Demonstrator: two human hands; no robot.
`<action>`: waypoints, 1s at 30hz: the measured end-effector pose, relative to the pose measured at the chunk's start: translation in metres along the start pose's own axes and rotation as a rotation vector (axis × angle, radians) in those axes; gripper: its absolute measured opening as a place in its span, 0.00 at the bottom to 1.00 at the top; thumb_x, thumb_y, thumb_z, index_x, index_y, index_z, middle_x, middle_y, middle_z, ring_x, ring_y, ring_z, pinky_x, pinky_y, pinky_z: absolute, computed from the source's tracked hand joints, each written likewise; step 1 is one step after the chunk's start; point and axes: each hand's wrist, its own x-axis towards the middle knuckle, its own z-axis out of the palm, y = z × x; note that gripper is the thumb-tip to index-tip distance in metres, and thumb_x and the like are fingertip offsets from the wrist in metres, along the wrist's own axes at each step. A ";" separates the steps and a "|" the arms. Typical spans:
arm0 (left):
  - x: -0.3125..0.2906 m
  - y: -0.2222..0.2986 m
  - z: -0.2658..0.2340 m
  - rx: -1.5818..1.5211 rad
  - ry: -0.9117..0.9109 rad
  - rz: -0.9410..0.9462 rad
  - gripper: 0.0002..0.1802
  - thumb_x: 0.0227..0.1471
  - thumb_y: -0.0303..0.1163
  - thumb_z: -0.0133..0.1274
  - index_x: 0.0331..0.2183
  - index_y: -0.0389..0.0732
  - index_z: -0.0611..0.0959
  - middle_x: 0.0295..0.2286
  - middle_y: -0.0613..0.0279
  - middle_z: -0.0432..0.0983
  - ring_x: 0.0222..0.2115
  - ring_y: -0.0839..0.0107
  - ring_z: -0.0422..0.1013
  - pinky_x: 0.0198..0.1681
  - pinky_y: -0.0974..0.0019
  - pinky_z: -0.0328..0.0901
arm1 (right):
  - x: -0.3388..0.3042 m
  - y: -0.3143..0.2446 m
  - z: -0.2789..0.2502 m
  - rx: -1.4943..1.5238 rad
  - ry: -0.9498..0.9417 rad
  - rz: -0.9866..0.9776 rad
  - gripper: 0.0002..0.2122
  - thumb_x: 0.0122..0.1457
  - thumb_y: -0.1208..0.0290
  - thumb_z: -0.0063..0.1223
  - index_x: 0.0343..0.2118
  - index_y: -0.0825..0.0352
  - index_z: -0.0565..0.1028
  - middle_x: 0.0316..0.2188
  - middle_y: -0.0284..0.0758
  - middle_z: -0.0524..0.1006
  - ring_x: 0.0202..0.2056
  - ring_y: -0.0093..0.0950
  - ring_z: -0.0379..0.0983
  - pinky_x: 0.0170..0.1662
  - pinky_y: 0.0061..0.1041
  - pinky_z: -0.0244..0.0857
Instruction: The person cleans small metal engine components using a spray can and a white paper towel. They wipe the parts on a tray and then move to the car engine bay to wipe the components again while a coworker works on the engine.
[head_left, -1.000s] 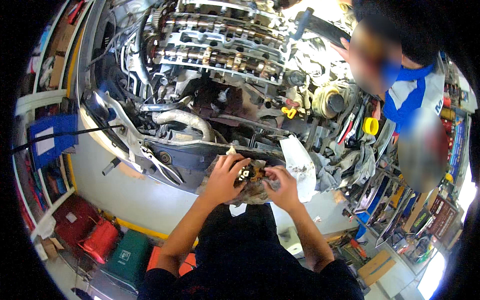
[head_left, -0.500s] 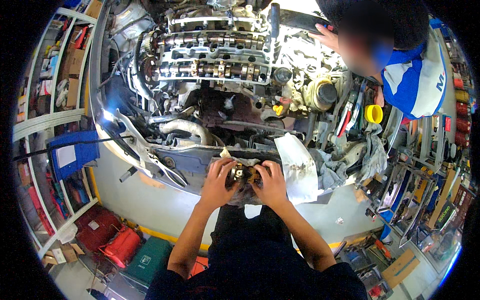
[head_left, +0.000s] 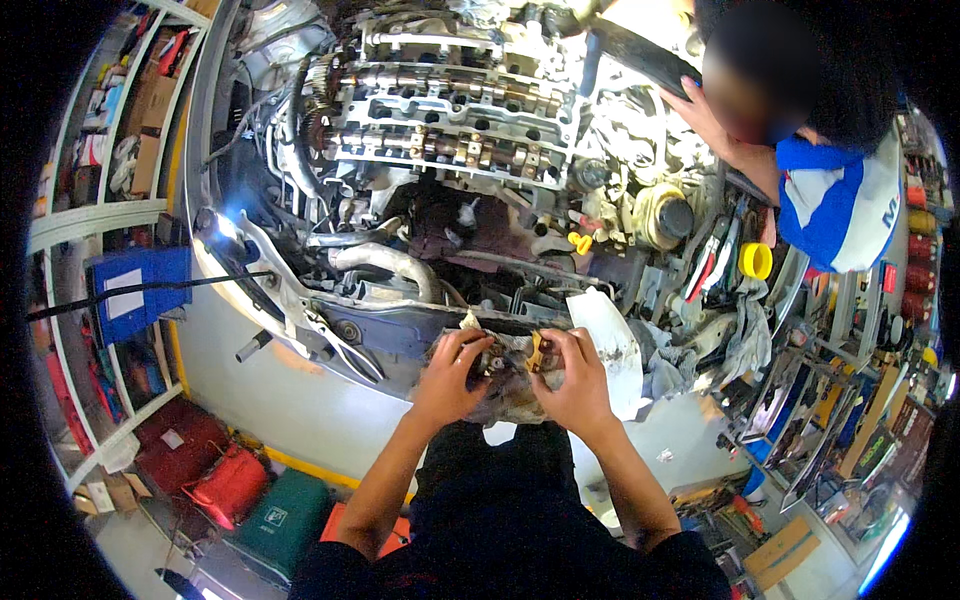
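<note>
Both hands are at the front edge of an open engine bay. My left hand [head_left: 450,382] curls its fingers round a small dark metal part [head_left: 494,362], whose exact kind I cannot make out. Pinched between the thumb and fingers of my right hand [head_left: 577,380] is a small brass-coloured piece [head_left: 536,352], tilted and a little apart from the dark part. Under both hands lies a dirty grey rag [head_left: 505,403]. Just right of my right hand, a stained white sheet [head_left: 612,350] hangs over the edge.
Ahead is an engine with exposed camshafts [head_left: 450,148]. At the far right a co-worker's hand [head_left: 705,120] reaches over the bay by a long dark bar [head_left: 645,58]. Pliers [head_left: 345,348] lie to the left. A yellow cap [head_left: 756,261] and striped rag [head_left: 678,360] are on the right.
My hands have drawn slightly apart, and the brass-coloured piece now shows separate from the dark part. The whole view has shifted a little. The co-worker's hand stays near the bar.
</note>
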 end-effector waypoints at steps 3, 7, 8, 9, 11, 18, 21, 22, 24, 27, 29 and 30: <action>-0.001 -0.005 0.000 -0.038 0.009 0.007 0.38 0.43 0.26 0.69 0.58 0.41 0.79 0.54 0.51 0.72 0.57 0.46 0.69 0.62 0.48 0.66 | 0.034 -0.030 -0.007 -0.131 0.043 -0.155 0.27 0.49 0.79 0.71 0.54 0.66 0.75 0.48 0.43 0.73 0.50 0.40 0.79 0.50 0.34 0.77; -0.002 -0.015 0.001 -0.101 0.004 0.038 0.37 0.43 0.27 0.69 0.57 0.40 0.79 0.56 0.48 0.71 0.57 0.45 0.69 0.63 0.47 0.66 | 0.089 -0.048 0.008 -0.065 0.008 -0.279 0.29 0.47 0.80 0.70 0.55 0.67 0.74 0.56 0.45 0.74 0.51 0.41 0.78 0.48 0.33 0.77; -0.002 -0.020 0.002 -0.146 0.030 0.076 0.37 0.44 0.28 0.69 0.58 0.40 0.79 0.56 0.49 0.71 0.57 0.45 0.69 0.63 0.47 0.66 | 0.106 -0.058 0.013 -0.028 -0.020 -0.283 0.29 0.47 0.81 0.70 0.55 0.67 0.74 0.55 0.44 0.75 0.49 0.41 0.78 0.46 0.33 0.77; -0.003 -0.021 0.002 -0.155 0.016 0.072 0.37 0.43 0.28 0.70 0.57 0.41 0.79 0.56 0.50 0.71 0.57 0.45 0.69 0.63 0.46 0.66 | 0.125 -0.070 0.019 -0.012 0.011 -0.308 0.29 0.47 0.80 0.70 0.55 0.67 0.74 0.54 0.43 0.76 0.46 0.39 0.78 0.45 0.32 0.77; -0.003 -0.027 -0.001 -0.193 -0.009 0.082 0.38 0.42 0.29 0.70 0.57 0.41 0.79 0.56 0.50 0.72 0.57 0.46 0.69 0.63 0.46 0.66 | 0.172 -0.088 0.035 -0.029 0.041 -0.406 0.28 0.48 0.79 0.71 0.54 0.66 0.74 0.51 0.41 0.76 0.38 0.34 0.76 0.42 0.32 0.75; -0.004 -0.038 0.005 -0.257 -0.029 0.084 0.35 0.50 0.29 0.68 0.60 0.44 0.77 0.56 0.51 0.72 0.55 0.47 0.70 0.59 0.47 0.68 | 0.331 -0.120 0.116 -0.136 0.150 -0.604 0.20 0.53 0.69 0.70 0.48 0.64 0.75 0.42 0.42 0.79 0.45 0.43 0.76 0.51 0.41 0.73; -0.004 -0.039 0.001 -0.269 -0.001 0.119 0.34 0.51 0.28 0.67 0.60 0.41 0.77 0.55 0.51 0.72 0.55 0.48 0.70 0.59 0.47 0.67 | 0.373 -0.120 0.145 -0.246 0.138 -0.635 0.20 0.54 0.65 0.70 0.48 0.64 0.76 0.41 0.42 0.79 0.47 0.44 0.75 0.55 0.44 0.70; -0.003 -0.039 0.000 -0.271 0.006 0.127 0.34 0.51 0.28 0.67 0.60 0.40 0.76 0.55 0.51 0.72 0.54 0.48 0.70 0.59 0.47 0.67 | 0.379 -0.118 0.152 -0.307 0.169 -0.632 0.21 0.53 0.64 0.70 0.48 0.64 0.76 0.41 0.42 0.79 0.47 0.44 0.76 0.55 0.44 0.70; -0.002 -0.041 -0.001 -0.288 -0.016 0.128 0.34 0.52 0.27 0.67 0.60 0.39 0.76 0.56 0.50 0.71 0.55 0.49 0.69 0.60 0.47 0.67 | 0.388 -0.109 0.162 -0.359 0.130 -0.616 0.21 0.52 0.63 0.70 0.48 0.63 0.76 0.41 0.41 0.79 0.47 0.43 0.75 0.55 0.44 0.70; -0.004 -0.042 -0.001 -0.303 -0.018 0.113 0.35 0.51 0.28 0.67 0.60 0.39 0.76 0.57 0.50 0.71 0.57 0.48 0.69 0.61 0.47 0.66 | 0.388 -0.103 0.172 -0.408 0.128 -0.589 0.21 0.52 0.63 0.70 0.46 0.64 0.76 0.41 0.41 0.78 0.48 0.43 0.75 0.53 0.43 0.70; -0.006 -0.045 0.004 -0.323 -0.018 0.105 0.36 0.49 0.28 0.68 0.61 0.40 0.76 0.58 0.50 0.71 0.58 0.48 0.69 0.62 0.47 0.66 | 0.390 -0.104 0.175 -0.437 0.124 -0.589 0.20 0.52 0.64 0.70 0.45 0.64 0.76 0.41 0.41 0.77 0.48 0.43 0.74 0.53 0.44 0.70; -0.006 -0.045 0.005 -0.320 -0.008 0.112 0.36 0.49 0.28 0.68 0.60 0.40 0.76 0.58 0.50 0.71 0.57 0.48 0.69 0.61 0.47 0.66 | 0.391 -0.105 0.175 -0.451 0.125 -0.588 0.20 0.52 0.64 0.70 0.45 0.64 0.76 0.41 0.41 0.77 0.48 0.43 0.74 0.52 0.44 0.70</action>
